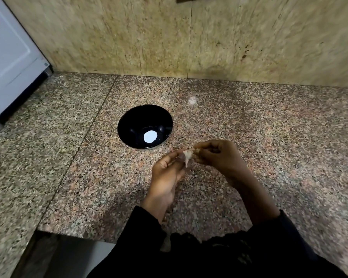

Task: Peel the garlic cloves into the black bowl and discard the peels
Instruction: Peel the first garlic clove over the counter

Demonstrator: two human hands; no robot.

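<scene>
A black bowl [145, 126] stands on the speckled granite counter [249, 127]; only a bright white reflection shows in its bottom. Just in front and to the right of it, both hands meet over the counter. My left hand [167, 173] holds a garlic clove [187, 156] in its fingertips, with pale papery skin hanging from it. My right hand [217, 155] pinches the top of the clove's skin between thumb and fingers. Most of the clove is hidden by the fingers.
A white appliance [10, 57] stands at the far left on the counter. A beige stone wall [189, 37] rises behind. The counter's front edge [72, 234] drops off at lower left. A pale peel scrap [166, 244] lies by my dark sleeves.
</scene>
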